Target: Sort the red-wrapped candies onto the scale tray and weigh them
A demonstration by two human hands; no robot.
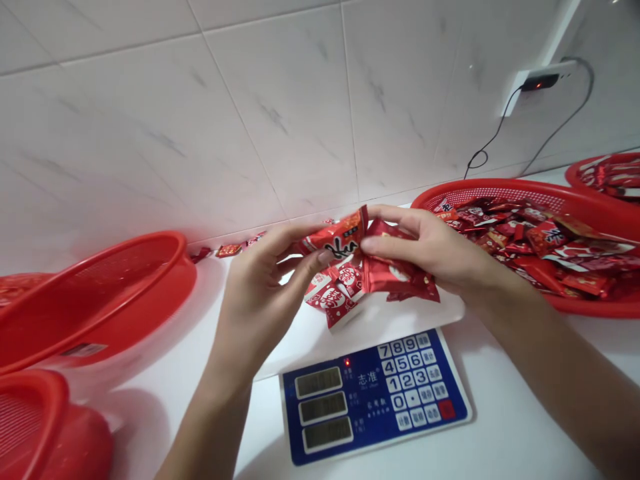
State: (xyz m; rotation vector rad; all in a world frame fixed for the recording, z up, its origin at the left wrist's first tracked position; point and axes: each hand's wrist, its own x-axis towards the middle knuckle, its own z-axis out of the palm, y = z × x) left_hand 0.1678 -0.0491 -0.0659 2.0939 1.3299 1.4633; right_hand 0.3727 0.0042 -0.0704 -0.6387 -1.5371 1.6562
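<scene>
My left hand (pixel 260 280) and my right hand (pixel 425 250) meet above the white pan of a scale (pixel 380 320). Both pinch a red candy wrapper (pixel 337 241) with dark lettering, held between thumbs and fingers. My right hand also holds a bunch of several red candy packets (pixel 400 277) under its palm. More red-and-white packets (pixel 335 293) lie on the pan just below my hands.
The scale's blue keypad and displays (pixel 375 393) face me. A red basket (pixel 550 233) heaped with candy stands at right, another (pixel 607 173) behind it. Red empty baskets (pixel 95 300) sit at left, one (pixel 45 427) at the lower left. A few loose candies (pixel 229 251) lie along the tiled wall.
</scene>
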